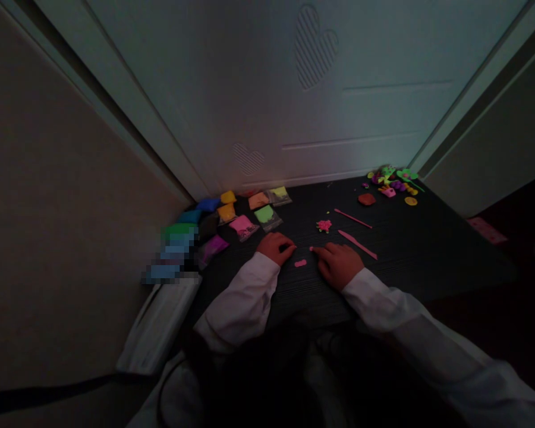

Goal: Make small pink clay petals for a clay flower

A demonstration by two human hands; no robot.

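Note:
My left hand (276, 248) rests on the dark table, thumb and index finger pinched together; whatever sits between their tips is too small to make out. Across a short gap, my right hand (340, 266) has a small piece of pink clay (311, 248) at its closed fingertips. A flat pink clay strip (300, 263) with a wavy outline lies on the table between the hands. Just beyond the right hand sits a pink clay flower (324, 226) with green bits at its edge. Two pink modelling tools, a thin stick (353, 218) and a wider blade (358, 244), lie to its right.
Several bags of coloured clay, among them a pink one (244, 227) and a green one (268, 217), line the left and back. Finished clay figures (390, 181) cluster at the far right, near a dark red lump (366, 199). A white panel with hearts (267, 113) rises behind the table.

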